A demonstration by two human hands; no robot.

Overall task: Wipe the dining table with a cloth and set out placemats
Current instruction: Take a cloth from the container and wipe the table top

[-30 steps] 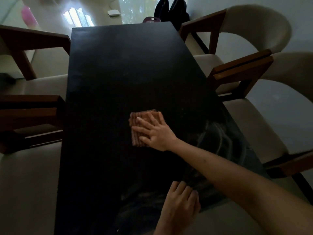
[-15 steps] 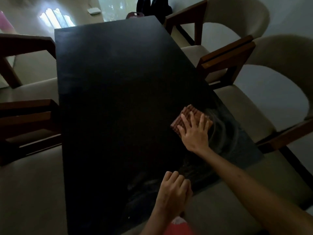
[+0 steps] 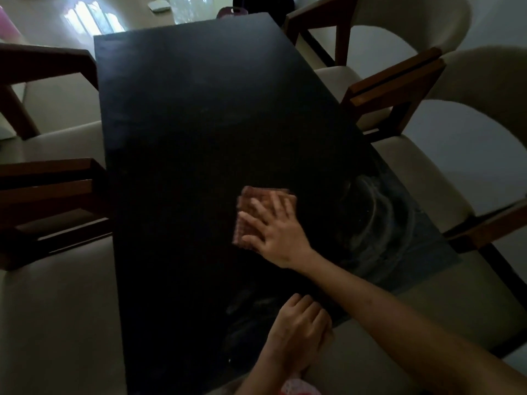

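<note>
Your right hand point(image 3: 278, 235), fingers flat, presses the cloth point(image 3: 258, 208) mid-table point(image 3: 199, 109); left hand point(image 3: 299, 326) rests at the near edge, holding nothing.
Uneven pressure could bunch the cloth, leaving streaks.

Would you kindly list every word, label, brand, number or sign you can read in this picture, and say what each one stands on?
None: no readable text appears anywhere in this view.
The black table, the brown cloth under the right hand, the left hand and the chairs show no writing.

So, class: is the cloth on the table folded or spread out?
Folded: the cloth is a compact square, barely wider than the right hand pressing it.
</note>
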